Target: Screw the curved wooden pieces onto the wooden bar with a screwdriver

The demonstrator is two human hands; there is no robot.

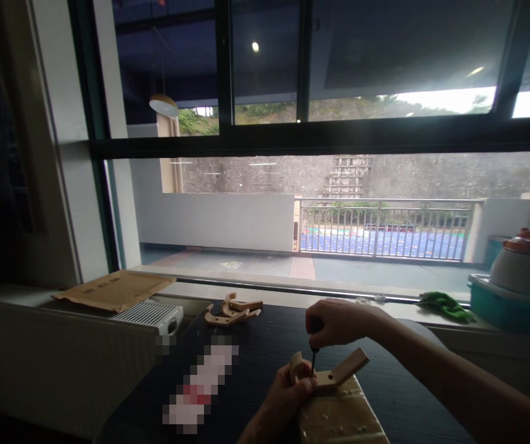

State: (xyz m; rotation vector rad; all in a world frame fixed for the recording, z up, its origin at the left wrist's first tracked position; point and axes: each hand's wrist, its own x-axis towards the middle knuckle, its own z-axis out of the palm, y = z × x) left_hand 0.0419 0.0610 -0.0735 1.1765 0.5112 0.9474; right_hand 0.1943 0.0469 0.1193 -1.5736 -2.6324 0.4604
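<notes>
My right hand point(334, 322) is closed around the dark handle of a screwdriver point(313, 357), whose thin shaft points straight down into a curved wooden hook piece point(334, 375). My left hand point(288, 394) grips the rounded left end of that wooden piece and presses it onto a pale block point(339, 416) lying on the dark table point(256, 364). The piece's long arm sticks up to the right.
Several more wooden hook pieces point(232, 310) lie at the table's far edge. A white ribbed device point(149, 314) and a flat cardboard sheet point(117, 288) sit at the left by the window. A green cloth point(445, 303) and a teal tub with a white pot point(519, 283) stand at the right.
</notes>
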